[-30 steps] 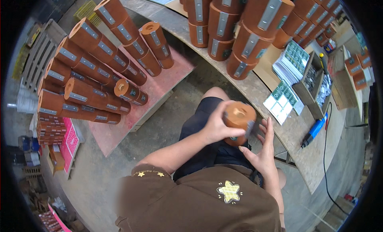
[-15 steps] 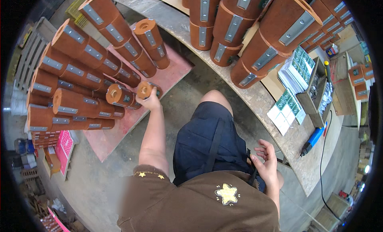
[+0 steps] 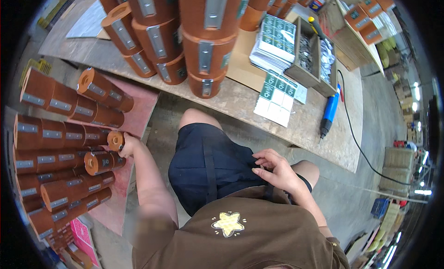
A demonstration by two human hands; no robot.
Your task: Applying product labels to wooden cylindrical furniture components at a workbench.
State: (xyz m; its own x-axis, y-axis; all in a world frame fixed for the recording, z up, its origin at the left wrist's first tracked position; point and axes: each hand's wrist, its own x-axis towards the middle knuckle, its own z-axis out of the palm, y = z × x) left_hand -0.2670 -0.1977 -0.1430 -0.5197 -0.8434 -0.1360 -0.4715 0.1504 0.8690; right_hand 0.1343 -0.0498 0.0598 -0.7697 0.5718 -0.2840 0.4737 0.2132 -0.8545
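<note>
At the left, my left hand (image 3: 131, 144) is closed round the side of a short reddish-brown hollow cylinder (image 3: 115, 140), whose round top hole shows. This cylinder stands on a pink board (image 3: 144, 101) among taller stacks of the same kind. Just beside it is another short cylinder (image 3: 98, 163) with a dark label. A stack (image 3: 37, 132) with metal strips down its side rises behind the held one. My right hand (image 3: 276, 170) hovers over my lap, fingers slightly bent and apart, with nothing seen in it.
A wooden worktable (image 3: 240, 100) carries tall cylinder stacks (image 3: 206, 61), a pile of green-and-white label sheets (image 3: 275, 40) and a wooden box (image 3: 303, 68) of metal parts. A blue power screwdriver (image 3: 329, 114) lies near its edge, trailing a black cord (image 3: 358, 139).
My view has turned to the right, so the stacks and table appear further left. My left hand still grips the short cylinder at the board's edge. My right hand stays open near my lap.
</note>
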